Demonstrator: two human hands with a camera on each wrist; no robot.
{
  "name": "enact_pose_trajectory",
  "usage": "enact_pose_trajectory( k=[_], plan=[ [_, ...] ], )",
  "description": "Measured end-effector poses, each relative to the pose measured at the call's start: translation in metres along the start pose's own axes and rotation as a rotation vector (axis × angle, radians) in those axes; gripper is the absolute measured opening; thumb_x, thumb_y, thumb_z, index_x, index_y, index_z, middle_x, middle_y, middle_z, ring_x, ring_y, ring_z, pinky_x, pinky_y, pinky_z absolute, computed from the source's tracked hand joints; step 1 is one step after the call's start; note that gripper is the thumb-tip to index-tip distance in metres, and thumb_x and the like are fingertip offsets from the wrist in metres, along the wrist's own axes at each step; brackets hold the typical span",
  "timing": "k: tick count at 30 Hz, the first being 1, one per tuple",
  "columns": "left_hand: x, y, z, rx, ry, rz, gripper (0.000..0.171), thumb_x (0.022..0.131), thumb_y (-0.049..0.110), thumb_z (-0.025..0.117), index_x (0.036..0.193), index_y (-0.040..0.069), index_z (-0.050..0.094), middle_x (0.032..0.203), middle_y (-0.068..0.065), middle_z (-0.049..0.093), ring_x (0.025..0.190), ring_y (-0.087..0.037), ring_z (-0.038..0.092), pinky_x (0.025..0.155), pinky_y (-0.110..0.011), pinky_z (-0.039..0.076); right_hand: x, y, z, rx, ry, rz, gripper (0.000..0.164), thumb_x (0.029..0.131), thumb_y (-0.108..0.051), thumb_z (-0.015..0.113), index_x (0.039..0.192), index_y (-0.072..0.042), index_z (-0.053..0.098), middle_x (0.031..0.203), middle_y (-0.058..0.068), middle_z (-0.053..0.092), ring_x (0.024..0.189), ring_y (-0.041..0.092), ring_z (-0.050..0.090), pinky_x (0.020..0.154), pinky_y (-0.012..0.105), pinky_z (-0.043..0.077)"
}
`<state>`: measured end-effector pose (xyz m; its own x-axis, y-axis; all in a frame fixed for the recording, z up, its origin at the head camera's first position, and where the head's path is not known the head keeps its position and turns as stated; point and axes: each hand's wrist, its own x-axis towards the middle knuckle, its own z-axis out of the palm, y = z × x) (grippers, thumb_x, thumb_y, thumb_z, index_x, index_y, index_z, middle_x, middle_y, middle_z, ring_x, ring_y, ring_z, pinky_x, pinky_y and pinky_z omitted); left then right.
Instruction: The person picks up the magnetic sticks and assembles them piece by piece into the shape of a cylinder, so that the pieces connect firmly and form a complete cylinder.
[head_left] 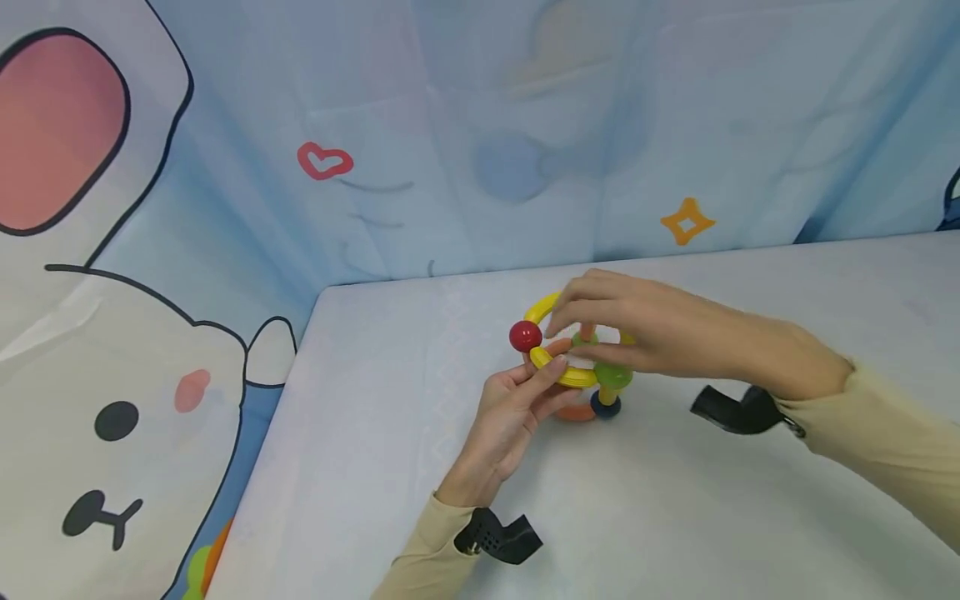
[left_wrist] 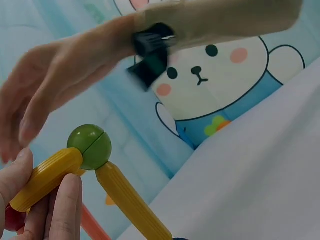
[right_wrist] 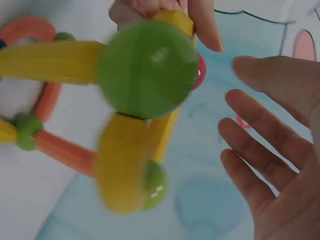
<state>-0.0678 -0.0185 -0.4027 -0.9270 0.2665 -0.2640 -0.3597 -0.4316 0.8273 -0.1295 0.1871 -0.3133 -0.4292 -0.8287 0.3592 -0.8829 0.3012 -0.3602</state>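
A toy frame of ball connectors and ribbed rods stands on the white table. My left hand [head_left: 502, 417] pinches a curved yellow rod [head_left: 576, 377] at its top between thumb and fingers. A red ball [head_left: 525, 336] joins the top at the left, and a green ball [left_wrist: 90, 146] sits at the rod's other end. From that ball a straight yellow rod [left_wrist: 132, 200] runs down to a dark blue ball [head_left: 605, 406]. Just over the frame's right side hovers my right hand [right_wrist: 280, 145], its fingers extended and apart, holding nothing. In the head view it hides part of the frame.
Orange rods [head_left: 576, 413] form the frame's lower ring. The white table [head_left: 360, 467] meets a light blue printed cloth [head_left: 465, 208] behind it, with a cartoon animal [head_left: 97, 358] at the left. Black straps [head_left: 738, 410] hang from both wrists.
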Motion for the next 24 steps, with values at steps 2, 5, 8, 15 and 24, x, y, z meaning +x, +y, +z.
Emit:
enact_pose_trajectory(
  k=[2,5,8,15,24],
  plan=[
    [0.0,0.0,-0.002,0.0,-0.01,0.009,0.039,0.107,0.013,0.062,0.133,-0.016,0.059,0.129,-0.018,0.067,0.098,-0.014,0.073,0.094,-0.03,0.057,0.02,-0.001,0.0,-0.027,-0.103,0.002,0.034,0.089,-0.004,0.084,0.118,-0.018,0.074,0.121,-0.006,0.065,0.105,0.011,0.06,0.082,0.03,0.058],
    [0.0,-0.001,-0.002,0.008,-0.01,0.013,0.039,0.107,0.013,0.063,0.132,-0.017,0.059,0.126,-0.015,0.068,0.097,-0.014,0.074,0.095,-0.03,0.057,0.045,0.0,0.003,-0.053,-0.262,0.009,0.03,0.091,0.001,0.078,0.116,-0.015,0.076,0.118,-0.003,0.067,0.11,0.017,0.059,0.088,0.034,0.057],
    [0.001,-0.003,-0.002,0.013,-0.003,0.016,0.035,0.105,0.013,0.065,0.129,-0.013,0.064,0.121,-0.011,0.07,0.096,-0.015,0.074,0.094,-0.03,0.057,0.06,0.002,0.005,-0.079,-0.371,0.007,0.033,0.089,0.007,0.076,0.116,-0.012,0.078,0.114,-0.001,0.069,0.108,0.02,0.06,0.089,0.035,0.056],
    [0.001,-0.002,0.002,-0.003,-0.014,0.015,0.032,0.105,0.01,0.064,0.128,-0.013,0.065,0.119,-0.011,0.071,0.094,-0.014,0.074,0.091,-0.029,0.058,0.069,0.011,0.005,-0.079,-0.427,-0.038,0.033,0.085,0.005,0.082,0.114,-0.01,0.08,0.103,-0.002,0.072,0.101,0.019,0.062,0.084,0.032,0.057],
    [0.002,-0.001,0.005,-0.018,-0.016,-0.014,0.039,0.106,0.009,0.063,0.133,-0.018,0.058,0.122,-0.014,0.069,0.094,-0.013,0.074,0.091,-0.028,0.058,0.066,0.015,0.006,-0.1,-0.404,-0.062,0.025,0.082,-0.002,0.089,0.104,-0.01,0.08,0.096,-0.003,0.071,0.092,0.014,0.059,0.079,0.028,0.056]
  ],
)
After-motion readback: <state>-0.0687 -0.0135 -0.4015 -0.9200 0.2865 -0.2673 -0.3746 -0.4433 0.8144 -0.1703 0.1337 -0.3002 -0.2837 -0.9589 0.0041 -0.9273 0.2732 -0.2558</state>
